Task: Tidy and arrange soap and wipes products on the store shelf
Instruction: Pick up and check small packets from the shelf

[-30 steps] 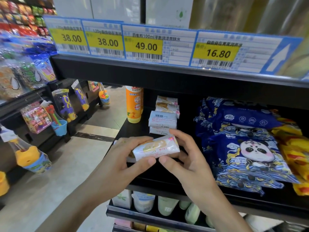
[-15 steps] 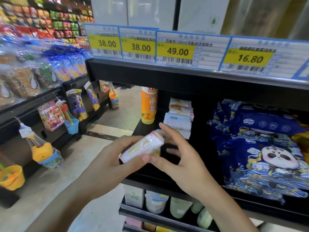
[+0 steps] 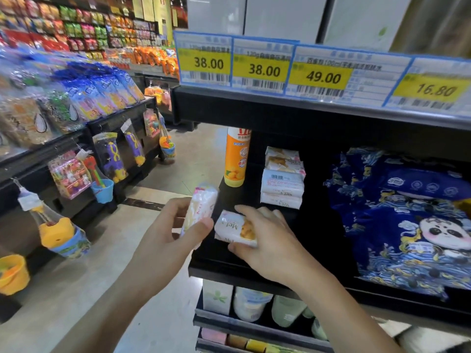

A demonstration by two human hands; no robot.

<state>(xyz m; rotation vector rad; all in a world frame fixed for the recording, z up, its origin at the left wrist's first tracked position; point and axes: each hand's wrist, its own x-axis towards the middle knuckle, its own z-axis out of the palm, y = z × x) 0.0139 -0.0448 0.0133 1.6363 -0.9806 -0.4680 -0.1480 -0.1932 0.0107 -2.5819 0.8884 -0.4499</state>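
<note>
The left hand (image 3: 170,233) is pinching a wrapped soap bar (image 3: 201,207) upright off the shelf (image 3: 229,271) edge, while the right hand (image 3: 270,240) is gripping another soap bar (image 3: 235,229) over the shelf front, near the soap stack (image 3: 281,184).

Blue panda-print wipes packs (image 3: 407,225)

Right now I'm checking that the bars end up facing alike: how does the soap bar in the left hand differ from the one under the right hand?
The left hand holds its soap bar in the air beside the shelf, stood on end; the right hand grips its soap bar flat at shelf level. The left bar shows a narrow side, blurred; the right bar shows its printed face. Both have pale wrappers.
</note>
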